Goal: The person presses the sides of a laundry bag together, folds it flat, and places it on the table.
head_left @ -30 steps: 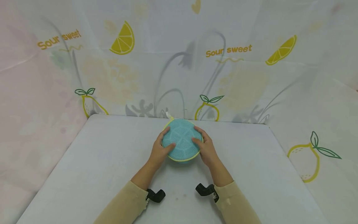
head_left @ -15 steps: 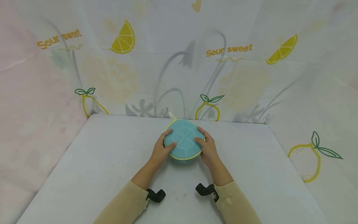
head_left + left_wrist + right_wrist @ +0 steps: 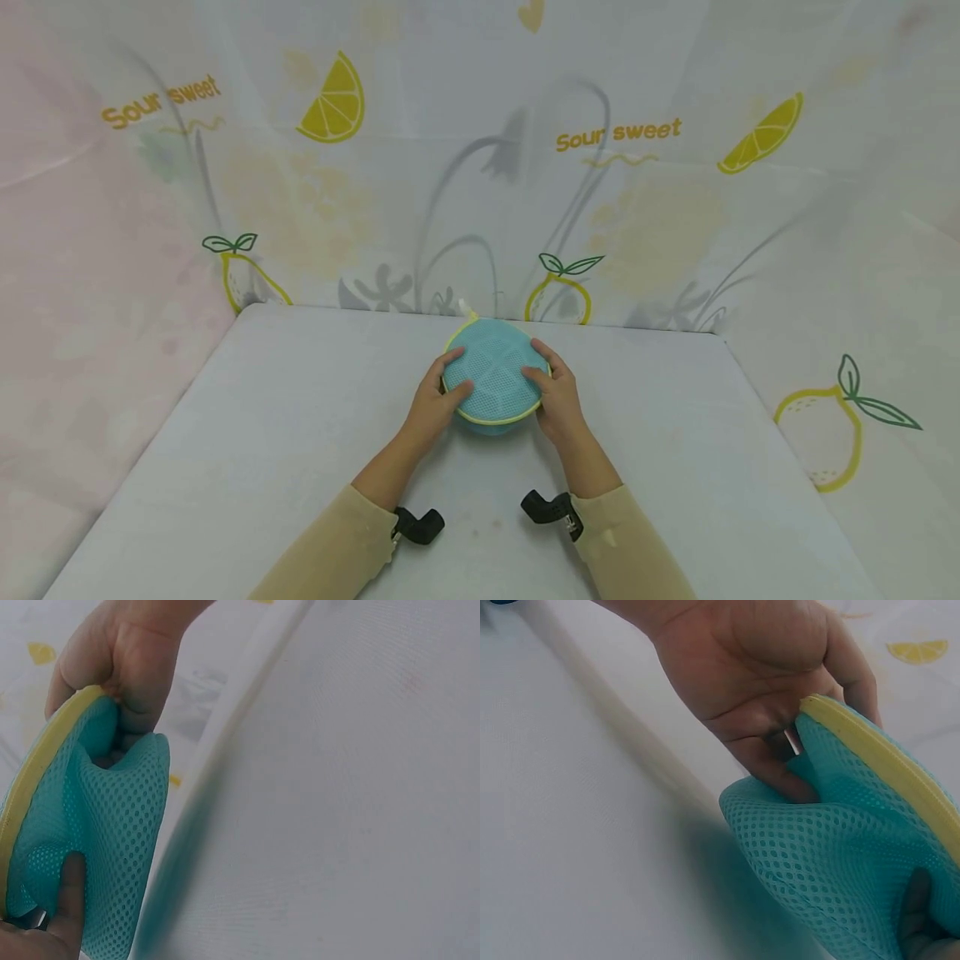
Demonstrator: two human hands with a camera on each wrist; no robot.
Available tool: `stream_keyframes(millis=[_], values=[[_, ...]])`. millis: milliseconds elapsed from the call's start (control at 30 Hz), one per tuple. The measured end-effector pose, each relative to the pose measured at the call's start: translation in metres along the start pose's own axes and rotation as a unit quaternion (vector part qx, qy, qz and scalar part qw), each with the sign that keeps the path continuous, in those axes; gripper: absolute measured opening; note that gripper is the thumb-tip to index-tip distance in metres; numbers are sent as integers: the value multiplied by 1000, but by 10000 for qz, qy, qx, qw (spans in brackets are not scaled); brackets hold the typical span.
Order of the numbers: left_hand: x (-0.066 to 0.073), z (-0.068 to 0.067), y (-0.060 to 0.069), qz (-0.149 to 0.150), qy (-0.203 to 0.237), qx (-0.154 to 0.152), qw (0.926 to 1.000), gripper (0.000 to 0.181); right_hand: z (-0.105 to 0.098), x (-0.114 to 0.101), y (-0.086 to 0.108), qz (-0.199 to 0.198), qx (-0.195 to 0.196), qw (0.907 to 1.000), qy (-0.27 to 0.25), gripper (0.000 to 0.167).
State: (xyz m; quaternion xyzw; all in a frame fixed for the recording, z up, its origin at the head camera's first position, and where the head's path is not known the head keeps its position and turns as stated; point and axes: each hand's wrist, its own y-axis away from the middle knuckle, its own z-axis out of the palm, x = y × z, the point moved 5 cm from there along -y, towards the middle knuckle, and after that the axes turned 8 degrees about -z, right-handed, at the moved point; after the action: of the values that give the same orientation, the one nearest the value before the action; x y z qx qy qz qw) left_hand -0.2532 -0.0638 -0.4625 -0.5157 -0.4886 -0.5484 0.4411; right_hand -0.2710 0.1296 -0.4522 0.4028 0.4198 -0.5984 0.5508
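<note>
A round turquoise mesh bag (image 3: pixel 495 371) with yellow edging is held between both hands near the back middle of the table. My left hand (image 3: pixel 432 408) grips its left side, thumb on top. On the right side my right hand (image 3: pixel 561 404) grips it in the same way. In the left wrist view the mesh (image 3: pixel 124 825) is dented inward below the yellow trim (image 3: pixel 37 776), and fingers press into it. Fingers also push into the mesh (image 3: pixel 810 840) under the yellow trim (image 3: pixel 889 757) in the right wrist view. A pale tab (image 3: pixel 467 309) sticks up behind the bag.
The white tabletop (image 3: pixel 300 417) reaches back to a hanging cloth (image 3: pixel 450 208) printed with lemons and words. Each wrist wears a black device, one at the left wrist (image 3: pixel 420 526) and one at the right wrist (image 3: pixel 547 507).
The bag has shifted slightly to the right and its near edge has tilted up a little. Both hands have kept their grip on it, with small shifts of the fingers.
</note>
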Motion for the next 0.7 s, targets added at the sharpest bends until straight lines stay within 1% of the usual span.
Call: stream_keyframes(millis=[233,467,700], values=[[1,-2,0,15,-20,72,10000,63,2,0,1,-4,-118,9997,223,57],[0,-4,-2,-8,188,154,9997,64,2,-2,1,13,-301,9961,829,55],[1,-4,-2,-56,456,171,9988,65,2,-3,2,121,-430,9935,1042,54]])
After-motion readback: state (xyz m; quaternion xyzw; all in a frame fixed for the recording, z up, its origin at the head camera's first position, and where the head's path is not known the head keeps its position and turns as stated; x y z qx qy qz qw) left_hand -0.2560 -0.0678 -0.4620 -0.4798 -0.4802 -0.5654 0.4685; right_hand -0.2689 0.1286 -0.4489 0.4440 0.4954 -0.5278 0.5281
